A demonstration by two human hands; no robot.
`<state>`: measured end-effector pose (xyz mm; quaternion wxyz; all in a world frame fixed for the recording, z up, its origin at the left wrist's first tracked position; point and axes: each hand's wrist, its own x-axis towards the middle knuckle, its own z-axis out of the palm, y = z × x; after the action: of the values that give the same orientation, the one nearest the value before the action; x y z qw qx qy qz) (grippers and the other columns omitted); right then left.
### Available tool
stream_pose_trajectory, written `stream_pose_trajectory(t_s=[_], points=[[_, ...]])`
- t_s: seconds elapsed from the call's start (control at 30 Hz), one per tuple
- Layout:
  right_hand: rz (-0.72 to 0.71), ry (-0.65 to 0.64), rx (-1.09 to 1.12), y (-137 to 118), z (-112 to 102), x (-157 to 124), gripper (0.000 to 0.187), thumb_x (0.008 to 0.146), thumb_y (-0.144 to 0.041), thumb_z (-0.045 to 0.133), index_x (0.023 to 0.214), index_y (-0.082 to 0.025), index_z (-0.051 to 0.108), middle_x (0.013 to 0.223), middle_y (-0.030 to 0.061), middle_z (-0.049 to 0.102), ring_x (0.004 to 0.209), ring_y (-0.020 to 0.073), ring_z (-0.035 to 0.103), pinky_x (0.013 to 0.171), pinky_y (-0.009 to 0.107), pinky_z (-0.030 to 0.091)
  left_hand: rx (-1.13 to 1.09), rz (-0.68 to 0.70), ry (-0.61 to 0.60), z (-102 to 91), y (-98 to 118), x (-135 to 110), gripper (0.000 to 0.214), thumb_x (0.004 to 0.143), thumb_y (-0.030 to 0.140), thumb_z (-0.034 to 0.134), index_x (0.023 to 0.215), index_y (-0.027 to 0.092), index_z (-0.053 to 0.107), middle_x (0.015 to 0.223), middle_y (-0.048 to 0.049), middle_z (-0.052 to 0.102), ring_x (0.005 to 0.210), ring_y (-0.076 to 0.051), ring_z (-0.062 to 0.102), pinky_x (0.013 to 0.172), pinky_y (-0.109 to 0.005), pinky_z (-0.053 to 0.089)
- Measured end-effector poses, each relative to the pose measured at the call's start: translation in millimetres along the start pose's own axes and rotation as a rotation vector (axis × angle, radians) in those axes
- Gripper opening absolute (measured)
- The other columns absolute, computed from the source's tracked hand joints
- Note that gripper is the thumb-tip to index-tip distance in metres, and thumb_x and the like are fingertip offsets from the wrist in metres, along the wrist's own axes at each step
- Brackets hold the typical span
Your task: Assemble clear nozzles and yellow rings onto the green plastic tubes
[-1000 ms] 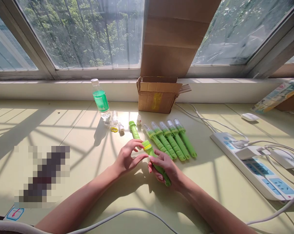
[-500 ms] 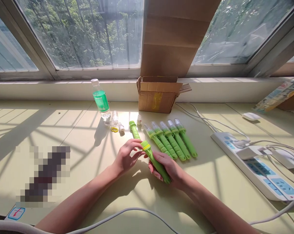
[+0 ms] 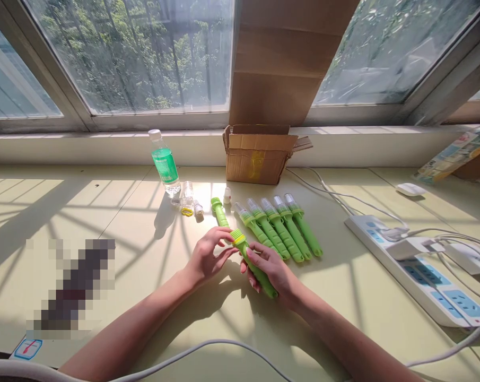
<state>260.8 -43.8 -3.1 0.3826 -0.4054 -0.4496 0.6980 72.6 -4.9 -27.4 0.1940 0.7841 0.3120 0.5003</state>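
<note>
My right hand (image 3: 269, 268) is wrapped round a green plastic handle (image 3: 259, 276), tilted with its ribbed end up and to the left. A yellow ring (image 3: 238, 239) sits round that end. The fingers of my left hand (image 3: 210, 254) are curled against the ring, thumb below. Just beyond lies another green handle (image 3: 219, 211) with no clear cap. Several green sticks with clear caps (image 3: 291, 225) lie side by side to the right. Left of these are clear plastic caps (image 3: 188, 193), a loose yellow ring (image 3: 186, 211) and small white pieces (image 3: 199, 208).
A bottle with a green label (image 3: 165, 164) stands at the back left. An open cardboard box (image 3: 258, 159) is against the window ledge. On the right lies a power strip (image 3: 418, 276) with plugs and cables. A grey cable (image 3: 224, 342) crosses the front.
The fingers of my right hand have shifted slightly up along the handle. My left hand stays at the ringed end, and the other things have not moved.
</note>
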Motion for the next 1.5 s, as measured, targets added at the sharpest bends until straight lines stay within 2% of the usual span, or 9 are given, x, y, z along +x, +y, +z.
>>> stream_pose_trajectory(t_s=[0.23,0.37,0.5,0.77,0.93,1.03,1.2,1.37,1.5], points=[[0.042,-0.033,-0.034,-1.9,-1.6,-2.5,0.038,0.094,-0.050,0.048,0.076,-0.017,0.054,0.066,0.0025,0.063,0.040,0.0060,0.043,0.035,0.018,0.031,0.012,-0.029,0.012,1.1,-0.9,-1.2,0.016,0.083,0.020,0.068,0.096,0.021,0.057,0.104,-0.0077,0.065,0.088,-0.018,0.067,0.069,-0.033,0.060],[0.051,-0.007,-0.023,1.7,-2.4,-0.6,0.031,0.089,-0.050,0.057,0.088,-0.019,0.052,0.062,0.0004,0.064,0.031,0.0051,0.038,0.029,0.017,0.026,0.009,-0.020,0.008,1.5,-1.1,-1.5,0.020,0.081,0.022,0.071,0.096,0.023,0.057,0.101,-0.0069,0.065,0.092,-0.020,0.067,0.069,-0.034,0.060],[0.042,0.000,-0.031,3.7,-3.2,1.2,0.034,0.082,-0.045,0.068,0.094,-0.021,0.049,0.064,-0.0011,0.066,0.029,0.0055,0.039,0.027,0.016,0.028,-0.013,-0.030,-0.007,1.1,-0.5,-0.8,0.021,0.081,0.022,0.071,0.097,0.024,0.057,0.101,-0.0064,0.064,0.095,-0.020,0.066,0.068,-0.033,0.061],[-0.011,-0.003,0.054,-4.5,1.3,-1.0,0.030,0.085,-0.048,0.064,0.086,-0.018,0.057,0.078,0.0002,0.061,0.046,0.0079,0.054,0.038,0.019,0.040,-0.063,-0.010,-0.043,-1.3,3.9,2.4,0.028,0.080,0.020,0.071,0.103,0.024,0.057,0.108,-0.0085,0.063,0.102,-0.022,0.063,0.067,-0.033,0.062],[0.055,-0.017,0.089,-4.5,-0.4,-2.3,0.029,0.086,-0.045,0.061,0.081,-0.017,0.056,0.069,0.0004,0.060,0.043,0.0060,0.046,0.036,0.017,0.033,-0.040,-0.011,-0.020,-0.7,3.4,1.6,0.015,0.085,0.016,0.064,0.097,0.023,0.057,0.107,-0.0076,0.063,0.093,-0.019,0.065,0.068,-0.035,0.062],[0.057,0.001,0.074,-3.6,-1.5,-1.8,0.028,0.083,-0.043,0.066,0.091,-0.018,0.055,0.067,-0.0001,0.064,0.035,0.0049,0.039,0.031,0.017,0.029,-0.036,-0.013,-0.011,-0.5,2.2,1.2,0.013,0.085,0.018,0.065,0.095,0.021,0.057,0.105,-0.0079,0.064,0.093,-0.019,0.066,0.070,-0.034,0.061],[0.085,0.022,0.012,-5.8,-0.8,-1.4,0.033,0.073,-0.042,0.075,0.086,-0.017,0.057,0.065,0.0001,0.066,0.033,0.0061,0.043,0.029,0.018,0.030,-0.031,-0.008,-0.003,-1.3,1.6,1.5,0.014,0.083,0.019,0.067,0.093,0.020,0.057,0.104,-0.0080,0.063,0.094,-0.019,0.065,0.070,-0.033,0.061],[0.060,0.008,0.073,-8.1,-0.8,-1.9,0.035,0.078,-0.048,0.069,0.079,-0.014,0.062,0.076,0.0074,0.069,0.048,0.0098,0.054,0.041,0.021,0.041,-0.073,-0.029,-0.027,-0.7,0.9,1.5,0.019,0.085,0.016,0.064,0.101,0.023,0.057,0.106,-0.0075,0.062,0.091,-0.018,0.065,0.069,-0.032,0.061],[0.099,-0.037,0.126,-7.0,-2.6,-2.6,0.036,0.086,-0.049,0.058,0.078,-0.014,0.062,0.065,0.0042,0.064,0.041,0.0075,0.046,0.037,0.020,0.035,-0.125,-0.070,-0.056,-0.9,2.4,2.2,0.017,0.085,0.018,0.064,0.100,0.022,0.057,0.107,-0.0076,0.061,0.094,-0.018,0.064,0.066,-0.030,0.061]])
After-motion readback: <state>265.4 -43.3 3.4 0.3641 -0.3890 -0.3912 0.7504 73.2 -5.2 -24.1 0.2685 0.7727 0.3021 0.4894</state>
